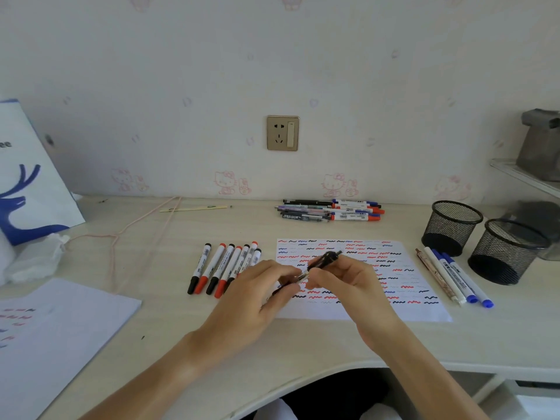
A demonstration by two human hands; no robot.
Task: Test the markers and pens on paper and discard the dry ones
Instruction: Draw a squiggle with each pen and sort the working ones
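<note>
A black pen [325, 259] slants over the test paper [403, 280], which is covered with red, blue and black squiggles. My right hand [339, 280] grips the pen's upper part. My left hand [266, 286] pinches its lower end, where a clear section shows between the fingers. A row of several capped red and black markers [221, 268] lies left of the paper. A pile of pens and markers [330, 210] sits near the wall. Several more pens and blue markers [454, 277] lie right of the paper.
Two black mesh pen cups [451, 227] [506, 253] stand at the right. A second marked sheet [60, 322] lies front left, with a white and blue bag [27, 177] behind it. A pink cord [121, 237] and a thin stick [194, 208] lie on the desk.
</note>
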